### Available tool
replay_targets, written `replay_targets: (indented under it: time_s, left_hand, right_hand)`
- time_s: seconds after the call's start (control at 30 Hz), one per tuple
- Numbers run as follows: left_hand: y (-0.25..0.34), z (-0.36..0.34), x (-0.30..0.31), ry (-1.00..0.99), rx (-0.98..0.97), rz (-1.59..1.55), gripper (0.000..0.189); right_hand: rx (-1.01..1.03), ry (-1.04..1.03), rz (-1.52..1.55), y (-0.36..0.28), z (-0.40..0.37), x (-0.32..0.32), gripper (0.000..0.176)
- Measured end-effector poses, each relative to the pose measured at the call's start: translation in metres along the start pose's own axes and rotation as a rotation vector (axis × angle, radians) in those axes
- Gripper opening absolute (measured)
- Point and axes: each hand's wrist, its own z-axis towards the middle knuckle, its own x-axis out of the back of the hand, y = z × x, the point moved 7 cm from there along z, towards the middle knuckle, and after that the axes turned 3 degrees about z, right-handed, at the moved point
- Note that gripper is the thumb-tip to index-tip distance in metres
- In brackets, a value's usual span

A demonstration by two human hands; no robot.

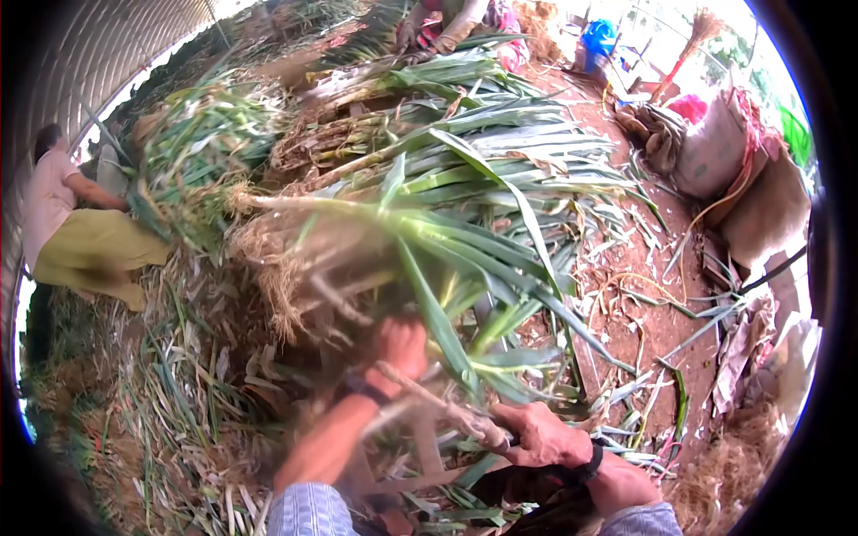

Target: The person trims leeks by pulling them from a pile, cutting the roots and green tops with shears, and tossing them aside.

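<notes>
My left hand (399,347) is in the middle, below the leaves of a large leek-like plant; its fingers are smeared by motion, so I cannot see what they hold. That leek (393,217) has a pale stem, a rooty end to the left and long green leaves fanning to the right. At lower right, my right hand (541,435) has its fingers wrapped round the near end of a rough brown stick (447,404). The stick slants up and left to beside my left wrist, which hides part of the view there.
Piled leeks (527,143) lie beyond, roots to the left. Loose leaves (179,384) litter the left side. One person (80,214) bends at far left; another person's hands (438,36) are at the top. Sacks (715,147) stand at right on reddish ground (639,322).
</notes>
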Motion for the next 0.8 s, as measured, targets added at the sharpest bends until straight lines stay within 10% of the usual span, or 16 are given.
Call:
replay_targets:
  time_s: [0.6,0.8]
  left_hand:
    - [0.01,-0.039,-0.002,-0.291,0.142,-0.107,0.052]
    - [0.018,-0.11,0.041,-0.139,-0.119,-0.083,0.046]
  right_hand:
    - [-0.123,0.057,-0.084,-0.003,-0.012,-0.017,0.026]
    - [-0.137,0.113,-0.1,0.002,-0.025,0.001,0.027]
